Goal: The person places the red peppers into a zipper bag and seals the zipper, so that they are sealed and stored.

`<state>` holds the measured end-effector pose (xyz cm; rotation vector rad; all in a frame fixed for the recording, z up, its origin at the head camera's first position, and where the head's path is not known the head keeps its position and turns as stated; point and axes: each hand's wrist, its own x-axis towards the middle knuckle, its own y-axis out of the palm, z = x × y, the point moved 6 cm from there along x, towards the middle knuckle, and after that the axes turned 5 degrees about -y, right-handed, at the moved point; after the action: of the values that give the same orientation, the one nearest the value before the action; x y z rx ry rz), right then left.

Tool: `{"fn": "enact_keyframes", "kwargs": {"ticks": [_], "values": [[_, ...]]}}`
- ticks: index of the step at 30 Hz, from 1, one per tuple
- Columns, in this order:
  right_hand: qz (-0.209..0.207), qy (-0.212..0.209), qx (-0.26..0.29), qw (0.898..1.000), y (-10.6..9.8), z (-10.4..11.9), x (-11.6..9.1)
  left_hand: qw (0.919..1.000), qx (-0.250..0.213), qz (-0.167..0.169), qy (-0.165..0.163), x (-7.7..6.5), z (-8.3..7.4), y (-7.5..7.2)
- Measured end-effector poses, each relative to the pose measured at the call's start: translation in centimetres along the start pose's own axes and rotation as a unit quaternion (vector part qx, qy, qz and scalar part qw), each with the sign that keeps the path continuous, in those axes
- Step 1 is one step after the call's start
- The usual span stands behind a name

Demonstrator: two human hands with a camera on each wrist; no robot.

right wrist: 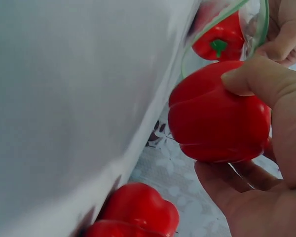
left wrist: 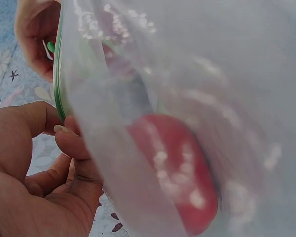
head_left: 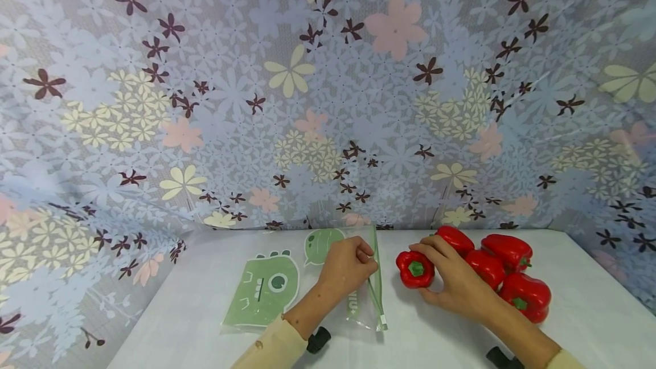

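Note:
My left hand (head_left: pixel 345 263) pinches the green-edged mouth of a clear zip bag (head_left: pixel 266 292) printed with a green cartoon monster. Inside the bag, seen through the plastic in the left wrist view, lies a red bell pepper (left wrist: pixel 175 175); its stem end (right wrist: pixel 218 45) faces the opening in the right wrist view. From above, my left hand and forearm hide it. To the right of the mouth, my right hand (head_left: pixel 458 283) grips another red bell pepper (head_left: pixel 415 269), thumb on one side and fingers on the other, green stem toward the bag.
Several more red bell peppers (head_left: pixel 525 295) sit grouped on the white table (head_left: pixel 425 337), right of and behind my right hand. A green zip slider strip (head_left: pixel 376 300) runs along the bag's right edge. Flowered cloth (head_left: pixel 328 101) hangs at the table's back and sides.

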<state>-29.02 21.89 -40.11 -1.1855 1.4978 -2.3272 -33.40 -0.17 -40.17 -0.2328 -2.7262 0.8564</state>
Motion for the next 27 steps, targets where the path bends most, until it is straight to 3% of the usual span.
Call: {"fn": "enact_keyframes", "kwargs": {"ticks": [5, 10, 20, 27], "values": [[-0.022, 0.016, 0.015, 1.0, 0.4, -0.2, 0.0, 1.0, -0.004, 0.001, 0.002, 0.0, 0.0, 0.0], [-0.017, 0.057, 0.073, 0.996, 1.0, -0.5, 0.0, 1.0, -0.006, -0.001, 0.003, 0.0, 0.0, 0.0], [-0.03, 0.102, 0.217, 0.97, 2.4, -0.6, 0.5, 1.0, -0.009, 0.0, 0.004, 0.0, -0.1, 0.0], [-0.021, 0.111, 0.26, 0.959, 3.5, -0.7, 1.1, 0.9999, -0.01, 0.005, -0.006, -0.1, -0.2, 0.0]]}}
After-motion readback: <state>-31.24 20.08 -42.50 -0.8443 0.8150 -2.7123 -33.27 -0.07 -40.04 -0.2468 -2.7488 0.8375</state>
